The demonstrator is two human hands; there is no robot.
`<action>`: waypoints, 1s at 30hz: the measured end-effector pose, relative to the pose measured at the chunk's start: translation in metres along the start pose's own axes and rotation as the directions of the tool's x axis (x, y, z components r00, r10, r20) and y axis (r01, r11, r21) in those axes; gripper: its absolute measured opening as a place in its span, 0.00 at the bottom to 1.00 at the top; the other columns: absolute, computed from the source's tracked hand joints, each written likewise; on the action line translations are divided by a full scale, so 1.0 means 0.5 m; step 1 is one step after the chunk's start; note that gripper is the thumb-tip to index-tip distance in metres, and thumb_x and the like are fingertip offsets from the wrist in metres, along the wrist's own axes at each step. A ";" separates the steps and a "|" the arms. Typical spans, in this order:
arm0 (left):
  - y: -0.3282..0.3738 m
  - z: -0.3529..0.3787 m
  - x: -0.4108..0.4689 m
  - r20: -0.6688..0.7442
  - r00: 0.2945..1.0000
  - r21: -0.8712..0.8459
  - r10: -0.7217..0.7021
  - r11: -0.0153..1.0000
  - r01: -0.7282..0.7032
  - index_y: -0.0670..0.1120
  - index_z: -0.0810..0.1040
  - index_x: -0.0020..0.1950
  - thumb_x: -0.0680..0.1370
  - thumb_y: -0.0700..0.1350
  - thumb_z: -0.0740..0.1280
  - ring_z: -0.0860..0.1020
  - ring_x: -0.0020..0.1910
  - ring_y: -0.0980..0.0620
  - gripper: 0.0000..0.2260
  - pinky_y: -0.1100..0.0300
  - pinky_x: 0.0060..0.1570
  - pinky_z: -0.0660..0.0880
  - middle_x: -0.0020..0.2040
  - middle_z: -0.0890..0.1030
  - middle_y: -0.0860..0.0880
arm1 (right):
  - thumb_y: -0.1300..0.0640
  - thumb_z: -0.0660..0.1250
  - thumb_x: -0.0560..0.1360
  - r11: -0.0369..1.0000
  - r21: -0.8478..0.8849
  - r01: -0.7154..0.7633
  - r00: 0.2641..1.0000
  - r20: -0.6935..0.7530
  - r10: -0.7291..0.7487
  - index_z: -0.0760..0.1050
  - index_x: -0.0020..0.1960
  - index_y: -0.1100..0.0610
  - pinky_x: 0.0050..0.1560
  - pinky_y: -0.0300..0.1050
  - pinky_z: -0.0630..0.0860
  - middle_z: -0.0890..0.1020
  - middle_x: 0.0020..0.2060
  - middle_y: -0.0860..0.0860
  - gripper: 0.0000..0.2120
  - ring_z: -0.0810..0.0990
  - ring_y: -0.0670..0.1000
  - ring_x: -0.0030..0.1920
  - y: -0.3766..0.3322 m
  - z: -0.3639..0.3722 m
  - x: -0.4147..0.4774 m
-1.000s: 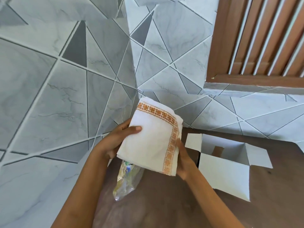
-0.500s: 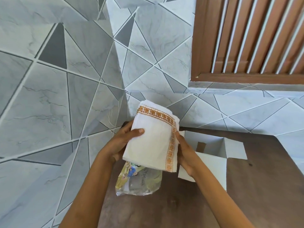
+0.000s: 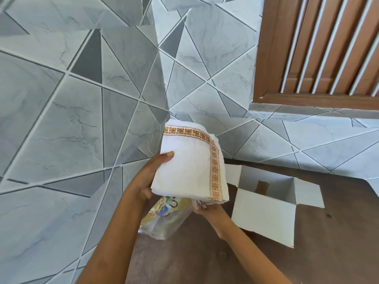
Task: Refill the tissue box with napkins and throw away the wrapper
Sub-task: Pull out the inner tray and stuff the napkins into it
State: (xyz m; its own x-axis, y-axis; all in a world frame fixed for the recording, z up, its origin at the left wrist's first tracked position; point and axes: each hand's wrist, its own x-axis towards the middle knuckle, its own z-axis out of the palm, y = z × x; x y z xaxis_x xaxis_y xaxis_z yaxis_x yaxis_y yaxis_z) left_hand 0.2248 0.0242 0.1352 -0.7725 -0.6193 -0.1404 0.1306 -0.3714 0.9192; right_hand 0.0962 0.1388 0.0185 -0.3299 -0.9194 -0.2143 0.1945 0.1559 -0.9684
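Head view: we clamp the napkins [image 3: 188, 165] with our left hand [image 3: 143, 181], right hand [image 3: 211, 210] gripping beneath, wrapper [image 3: 164, 218] dangling, freeing them for the box [image 3: 264, 214]

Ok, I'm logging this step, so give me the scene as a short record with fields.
napkins: white stack with orange border, held above the table
left hand: grips the stack's left side, thumb on front
right hand: supports the stack's bottom edge
wrapper: clear printed plastic, below the stack
tissue box: white, open, on brown table, right of the hands
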 end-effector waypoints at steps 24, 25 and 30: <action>0.041 0.025 0.040 0.190 0.982 -0.089 0.002 0.996 0.015 0.48 0.86 0.43 0.45 0.53 0.83 0.84 0.39 0.48 0.28 0.56 0.37 0.81 0.42 0.86 0.46 | 0.54 0.70 0.61 0.742 0.670 0.011 0.982 -0.148 0.119 0.79 0.21 0.59 0.18 0.43 0.76 0.80 0.18 0.54 0.13 0.80 0.51 0.20 -0.156 -0.048 -0.003; 0.040 0.029 0.047 0.199 0.980 -0.077 0.000 0.997 0.016 0.48 0.85 0.44 0.46 0.53 0.83 0.84 0.40 0.48 0.28 0.55 0.38 0.82 0.43 0.86 0.46 | 0.47 0.67 0.67 0.732 0.680 0.038 0.990 -0.124 0.063 0.82 0.25 0.57 0.23 0.43 0.79 0.83 0.23 0.53 0.18 0.82 0.50 0.24 -0.164 -0.067 -0.006; 0.029 0.056 0.086 0.145 0.989 0.094 0.032 0.995 -0.046 0.46 0.76 0.62 0.66 0.49 0.72 0.83 0.47 0.47 0.25 0.55 0.42 0.81 0.52 0.84 0.46 | 0.29 0.71 0.52 0.820 0.556 0.139 0.990 -0.077 -0.115 0.80 0.51 0.52 0.46 0.55 0.80 0.84 0.46 0.54 0.36 0.84 0.57 0.48 -0.201 -0.168 -0.031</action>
State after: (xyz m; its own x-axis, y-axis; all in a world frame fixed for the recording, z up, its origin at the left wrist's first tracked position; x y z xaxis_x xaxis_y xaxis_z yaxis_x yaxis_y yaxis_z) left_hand 0.1761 0.0114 0.1529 -0.8501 -0.5237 -0.0558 0.1072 -0.2758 0.9552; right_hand 0.0040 0.1678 0.1085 -0.4205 -0.9006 -0.1102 0.6268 -0.2005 -0.7530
